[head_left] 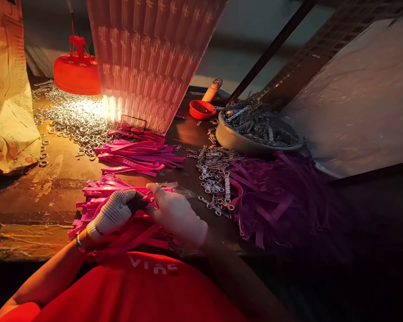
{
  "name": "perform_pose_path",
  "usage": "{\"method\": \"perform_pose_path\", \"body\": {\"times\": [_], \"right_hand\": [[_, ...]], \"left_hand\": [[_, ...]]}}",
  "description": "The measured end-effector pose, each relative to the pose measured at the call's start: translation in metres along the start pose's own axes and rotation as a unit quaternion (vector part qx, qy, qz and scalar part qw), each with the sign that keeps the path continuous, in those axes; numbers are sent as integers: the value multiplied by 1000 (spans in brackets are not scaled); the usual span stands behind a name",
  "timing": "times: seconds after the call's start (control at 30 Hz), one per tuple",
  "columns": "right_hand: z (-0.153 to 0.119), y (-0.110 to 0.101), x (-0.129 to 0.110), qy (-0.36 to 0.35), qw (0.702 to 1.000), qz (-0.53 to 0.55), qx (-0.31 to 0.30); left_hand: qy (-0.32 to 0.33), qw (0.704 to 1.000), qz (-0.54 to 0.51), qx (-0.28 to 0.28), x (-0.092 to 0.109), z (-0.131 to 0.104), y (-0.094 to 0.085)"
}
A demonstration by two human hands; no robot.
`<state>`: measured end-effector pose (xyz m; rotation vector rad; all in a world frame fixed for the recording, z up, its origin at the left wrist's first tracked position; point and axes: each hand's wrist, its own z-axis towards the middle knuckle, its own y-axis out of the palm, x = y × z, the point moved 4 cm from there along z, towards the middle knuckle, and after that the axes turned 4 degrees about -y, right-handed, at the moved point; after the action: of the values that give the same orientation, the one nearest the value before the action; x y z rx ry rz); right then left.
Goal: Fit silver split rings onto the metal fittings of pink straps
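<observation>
My left hand, in a white glove with dark dots, is closed, its fingertips in shadow and pressed together near a pink strap. Close against it is my right hand in a plain white glove, thumb and fingers pinched. A small curved metal piece shows between the fingertips; its full shape is hidden. Both hands are above a pile of pink straps at the table's near edge. Further back lies another bundle of pink straps.
A red lamp hangs over heaped metal rings. A clear ridged plastic sheet stands behind the straps. To the right are metal clasps, purple straps, a filled basin and a small red bowl. A paper sack stands left.
</observation>
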<state>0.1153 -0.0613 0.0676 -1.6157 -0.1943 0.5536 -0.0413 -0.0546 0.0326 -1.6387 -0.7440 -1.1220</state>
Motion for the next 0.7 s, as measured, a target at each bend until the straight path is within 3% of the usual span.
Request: {"method": "perform_pose_path", "body": {"times": [0.1, 0.2, 0.33, 0.4, 0.5, 0.53, 0.63, 0.67, 0.7], "right_hand": [[3, 8, 2, 11, 999, -31, -41], [2, 20, -2, -32, 996, -72, -49], [3, 25, -4, -60, 993, -95, -38], [3, 20, -1, -70, 993, -92, -24], [-1, 9, 8, -92, 992, -89, 24], [-4, 6, 13, -89, 991, -90, 44], [-18, 6, 27, -60, 992, -84, 69], [-22, 9, 32, -60, 994, -68, 63], [-25, 12, 37, -66, 995, -43, 56]], "left_hand": [[37, 996, 77, 13, 2, -6, 3], [50, 991, 122, 6, 2, -8, 6], [65, 985, 161, -21, 12, -3, 3], [92, 980, 165, -60, 24, 1, -4], [132, 973, 167, -92, 35, 1, -34], [122, 976, 176, -38, 32, 1, -53], [59, 975, 206, 57, 0, -2, -99], [44, 982, 167, 82, -12, -4, -109], [5, 992, 105, 72, -24, -5, -111]]}}
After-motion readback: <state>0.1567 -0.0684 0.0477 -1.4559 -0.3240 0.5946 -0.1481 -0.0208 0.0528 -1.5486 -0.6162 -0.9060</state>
